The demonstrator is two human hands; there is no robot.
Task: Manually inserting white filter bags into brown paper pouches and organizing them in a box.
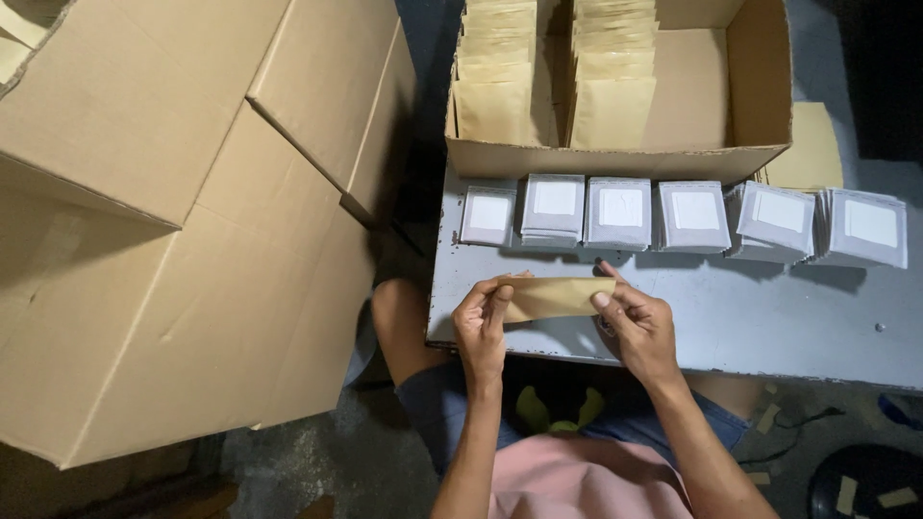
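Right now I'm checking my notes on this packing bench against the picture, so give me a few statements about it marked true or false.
1. Both hands, left hand and right hand, hold one flat brown paper envelope. True.
2. The small grey-and-white packets lie in a row on the grey metal table. True.
3. The open cardboard box behind the row is empty. False: it holds two files of brown envelopes.
4. The envelope is held upright on its short end. False: it is held lengthwise, level.
5. Large cardboard cartons stand to the person's right. False: left.
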